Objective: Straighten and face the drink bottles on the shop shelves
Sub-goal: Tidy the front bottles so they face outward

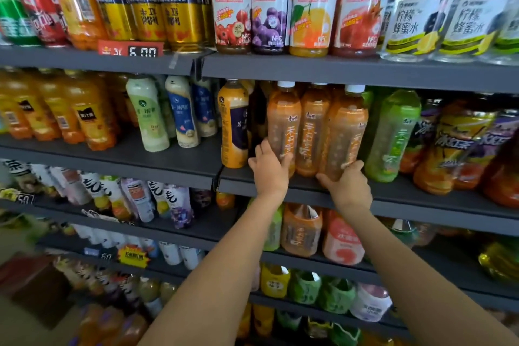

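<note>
My left hand (270,170) curled round the left orange tea bottle (283,123), my right hand (346,184) gripping the right orange tea bottle (346,132), middle bottle (313,129) between them, all upright on the dark shelf (421,191)

1. Three orange-labelled tea bottles, white caps, upright in a row at the front edge of the second shelf (309,191).
2. Left bottle (282,126), middle bottle (313,129), right bottle (346,132): touching, labels forward.

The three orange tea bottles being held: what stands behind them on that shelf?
Behind the orange tea bottles, more orange bottle tops show in the gaps, so further rows exist. How many, or how far back, is hidden by the front row.
</note>
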